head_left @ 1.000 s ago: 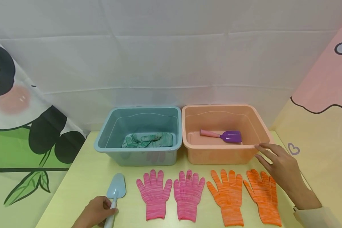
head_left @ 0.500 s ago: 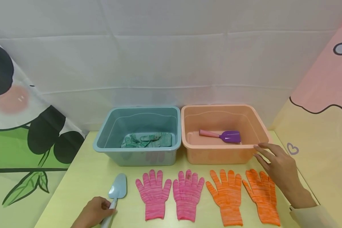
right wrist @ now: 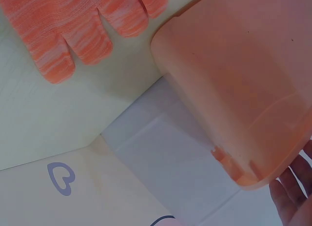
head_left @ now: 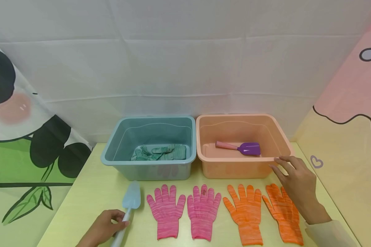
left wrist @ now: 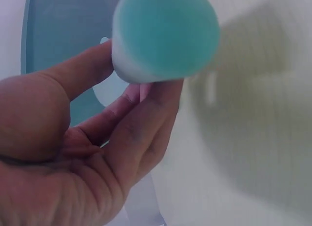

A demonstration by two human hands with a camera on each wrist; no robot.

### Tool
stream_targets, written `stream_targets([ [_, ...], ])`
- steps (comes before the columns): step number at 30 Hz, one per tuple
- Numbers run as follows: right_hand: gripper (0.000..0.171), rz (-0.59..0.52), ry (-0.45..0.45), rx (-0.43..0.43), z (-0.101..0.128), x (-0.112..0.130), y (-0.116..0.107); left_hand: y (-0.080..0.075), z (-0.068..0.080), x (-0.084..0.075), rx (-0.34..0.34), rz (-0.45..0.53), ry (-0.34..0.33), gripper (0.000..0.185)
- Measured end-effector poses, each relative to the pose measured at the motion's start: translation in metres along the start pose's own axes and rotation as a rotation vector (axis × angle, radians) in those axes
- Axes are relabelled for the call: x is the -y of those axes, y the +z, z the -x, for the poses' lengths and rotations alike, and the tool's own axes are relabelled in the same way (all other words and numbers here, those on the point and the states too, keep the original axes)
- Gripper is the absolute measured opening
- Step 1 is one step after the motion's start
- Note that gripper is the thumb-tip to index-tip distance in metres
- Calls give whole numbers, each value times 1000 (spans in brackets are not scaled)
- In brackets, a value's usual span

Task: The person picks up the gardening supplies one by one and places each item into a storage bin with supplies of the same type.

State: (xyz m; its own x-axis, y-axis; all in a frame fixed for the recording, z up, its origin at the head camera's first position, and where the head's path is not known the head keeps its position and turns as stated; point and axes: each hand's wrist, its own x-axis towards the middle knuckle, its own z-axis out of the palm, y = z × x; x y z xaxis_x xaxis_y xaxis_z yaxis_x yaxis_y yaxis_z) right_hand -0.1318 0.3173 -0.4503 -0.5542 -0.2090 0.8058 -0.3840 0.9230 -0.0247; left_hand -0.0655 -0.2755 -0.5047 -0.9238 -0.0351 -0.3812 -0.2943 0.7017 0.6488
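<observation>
— Holding the pale blue trowel (head_left: 130, 206) by its handle, the left hand (head_left: 103, 229) sits at the near left of the table (head_left: 89, 195). The fingers (left wrist: 146, 118) are curled around the round handle, and the thumb presses on its other side. The blade points far, toward the blue-grey bin (head_left: 149, 147), and seems a little lifted from the table, but I cannot tell this for sure.

— How will this trowel handle, do you think?

— It looks like plastic, so I judge it light and stiff. The handle is smooth and could slip a little, so the middle of the handle, where the hand has it, is a good place. The blade is thin, and I would not take it there.

— And the right hand (head_left: 296, 178)?

— Its fingers are spread and nearly straight, and the tips touch the near right corner of the peach bin (head_left: 235, 164). It grips nothing.

— What lies around?

— A purple trowel with a pink handle (head_left: 239, 148) lies inside the peach bin, and green gloves (head_left: 159, 152) lie in the blue-grey bin. On the table near the person there are two pink gloves (head_left: 185, 211) and two orange gloves (head_left: 262, 212) in a row. These are knitted, soft and limp.
</observation>
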Motion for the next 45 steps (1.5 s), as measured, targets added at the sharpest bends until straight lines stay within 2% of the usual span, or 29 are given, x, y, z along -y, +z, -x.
stream_targets([
  [5, 66, -28, 28, -28, 2, 2, 2, 2, -4, -12, 27, 92, -21, 19],
  [11, 68, -38, 35, -52, 3, 2, 3, 7, -9, -27, 52, 132, -35, 24],
  [19, 67, -48, 50, -63, 3, 2, 5, 13, -12, -41, 99, 185, 33, 30],
  [23, 66, -21, 56, -53, 3, 3, 5, 15, -12, -48, 141, 238, 118, 31],
  [26, 64, -8, 53, -66, 2, 3, 6, 17, -12, -53, 157, 259, 149, 31],
  [31, 63, -11, 62, -114, 2, 4, 9, 20, -14, -64, 154, 260, 134, 34],
  [39, 65, 0, 74, -147, 1, 4, 14, 25, -14, -79, 183, 306, 168, 34],
  [45, 64, 3, 76, -122, 2, 5, 14, 29, -10, -88, 202, 321, 171, 34],
])
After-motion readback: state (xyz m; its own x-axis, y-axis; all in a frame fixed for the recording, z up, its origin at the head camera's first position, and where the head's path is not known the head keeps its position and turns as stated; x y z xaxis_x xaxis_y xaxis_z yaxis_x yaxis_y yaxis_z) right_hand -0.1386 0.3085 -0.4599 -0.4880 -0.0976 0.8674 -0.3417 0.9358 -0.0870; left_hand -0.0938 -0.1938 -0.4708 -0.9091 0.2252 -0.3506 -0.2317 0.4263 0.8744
